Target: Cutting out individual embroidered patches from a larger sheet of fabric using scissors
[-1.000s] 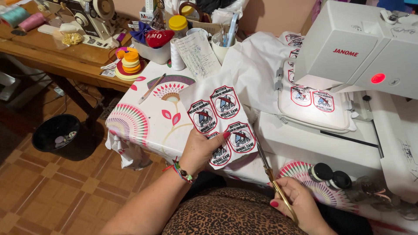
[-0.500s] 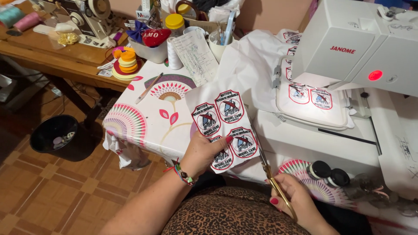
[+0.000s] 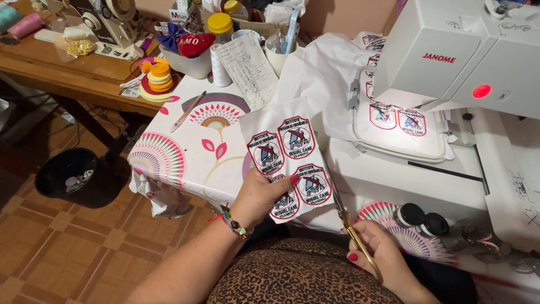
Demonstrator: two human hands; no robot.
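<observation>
A: so we're looking at the table (image 3: 169, 169) with the flowery oilcloth, right? what's sitting on it?

B: yep. We see the white embroidery machine (image 3: 450, 73), a pencil (image 3: 188, 111), a stack of yellow and orange ribbon spools (image 3: 157, 79), a white thread cone (image 3: 218, 66), a handwritten paper sheet (image 3: 247, 70) and two black-capped bottles (image 3: 422, 219).

A: and the wooden bench (image 3: 73, 76) to its left?

B: a sewing machine (image 3: 104, 22) on that.
</observation>
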